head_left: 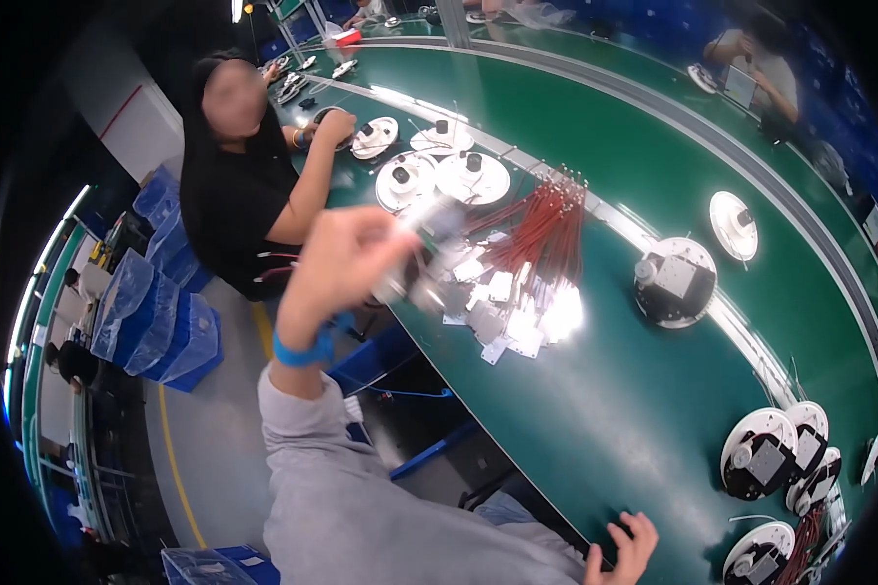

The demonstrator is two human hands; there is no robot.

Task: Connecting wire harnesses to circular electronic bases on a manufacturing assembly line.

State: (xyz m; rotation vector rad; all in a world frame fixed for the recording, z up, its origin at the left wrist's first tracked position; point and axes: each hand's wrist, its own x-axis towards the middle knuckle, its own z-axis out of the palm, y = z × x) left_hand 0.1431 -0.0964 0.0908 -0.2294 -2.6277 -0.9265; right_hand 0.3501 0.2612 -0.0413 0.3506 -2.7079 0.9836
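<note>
My left hand [346, 258], with a blue wrist strap [307, 349], is raised over the near edge of the green bench. Its fingers are curled together, smeared by motion. Beside the fingertips is a blurred white and dark object [429, 239] whose kind I cannot make out. My right hand [626, 554] is low at the bench's near edge, fingers apart, holding nothing visible. Right of my left hand lies a heap of flat white plates [522, 317] with a bundle of red wires [546, 224]. Beyond it are white round discs [473, 177] with black cylinders.
A white round unit with a black inside [675, 283] stands on the bench [576, 419]; similar units [759, 453] cluster at right. A white disc [734, 226] lies on the far strip. A co-worker [234, 175] works at left, near blue bins [151, 322] lined with plastic.
</note>
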